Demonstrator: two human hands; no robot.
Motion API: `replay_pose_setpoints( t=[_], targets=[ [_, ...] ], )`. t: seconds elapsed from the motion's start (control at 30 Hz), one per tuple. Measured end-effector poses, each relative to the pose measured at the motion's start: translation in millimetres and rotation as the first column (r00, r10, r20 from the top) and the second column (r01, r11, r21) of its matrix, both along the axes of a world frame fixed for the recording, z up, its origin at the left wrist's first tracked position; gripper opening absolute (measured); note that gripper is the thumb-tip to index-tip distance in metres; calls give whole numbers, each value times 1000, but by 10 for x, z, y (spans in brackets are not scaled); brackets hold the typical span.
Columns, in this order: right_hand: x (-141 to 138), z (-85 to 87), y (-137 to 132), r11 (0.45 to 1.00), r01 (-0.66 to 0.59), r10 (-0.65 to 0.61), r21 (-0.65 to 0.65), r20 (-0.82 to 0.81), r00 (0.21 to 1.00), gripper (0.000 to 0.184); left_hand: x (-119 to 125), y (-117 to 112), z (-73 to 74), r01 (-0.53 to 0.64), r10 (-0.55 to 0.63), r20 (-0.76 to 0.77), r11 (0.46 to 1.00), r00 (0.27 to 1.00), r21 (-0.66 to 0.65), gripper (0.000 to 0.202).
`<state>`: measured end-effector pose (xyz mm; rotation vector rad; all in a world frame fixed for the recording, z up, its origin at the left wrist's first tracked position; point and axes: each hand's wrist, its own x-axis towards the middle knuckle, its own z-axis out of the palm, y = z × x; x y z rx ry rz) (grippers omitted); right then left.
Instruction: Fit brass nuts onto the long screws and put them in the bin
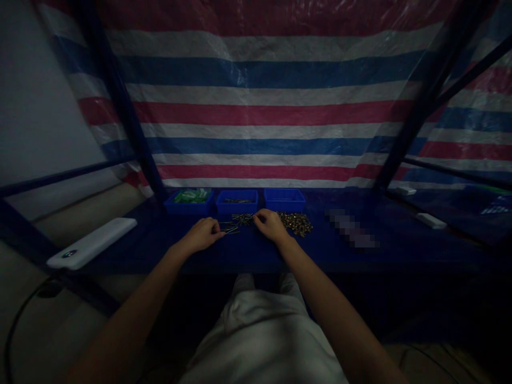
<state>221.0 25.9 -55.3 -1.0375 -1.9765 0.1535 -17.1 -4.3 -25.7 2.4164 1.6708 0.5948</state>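
The left hand (pixel 203 233) holds thin rods (pixel 231 231) — the right hand (pixel 271 225) is between a rod pile (pixel 241 219) and brass-coloured pieces (pixel 298 223).

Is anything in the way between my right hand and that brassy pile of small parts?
Nothing visible stands between your right hand and the brassy pile, just to its right on the table. The blue bins sit farther back.

No text can be read for certain. At the left end of the table (pixel 248 255), a white device (pixel 98 241) carries a small dark display (pixel 69 254) with marks too tiny to make out. Beyond the table's right side, pale marks (pixel 496 209) resembling lettering are too blurred to read. A patch (pixel 352 228) on the table's right part is pixelated.
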Motion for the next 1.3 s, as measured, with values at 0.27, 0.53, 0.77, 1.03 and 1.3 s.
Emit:
replay_pose_setpoints(
  t=[0.27, 0.53, 0.77, 1.03, 1.3],
  targets=[
    [3, -1, -5, 1000, 9, -9, 1, -1, 1000, 14, 129, -114, -94, -30, 48, -174, 994, 984, 106, 12],
    [-1, -6, -3, 1000, 1, -1, 10, 0, 1000, 14, 187, -160, -65, -121, 170, -230, 970, 958, 211, 19],
    [-2, 19, -17, 1000, 17, -17, -4, 31, 999, 16, 266, -116, 273, -352, 380, -86, 906, 921, 235, 17],
    [4, 2, -7, 1000, 22, -22, 5, 32, 999, 15, 327, 143, 401, -366, 332, 483, 930, 810, -25, 13],
    [6, -24, 23, 1000, 15, -16, 13, 30, 999, 16, 360, 14, 333, 279, -33, 999, 960, -28, 40, 19]
  ],
)
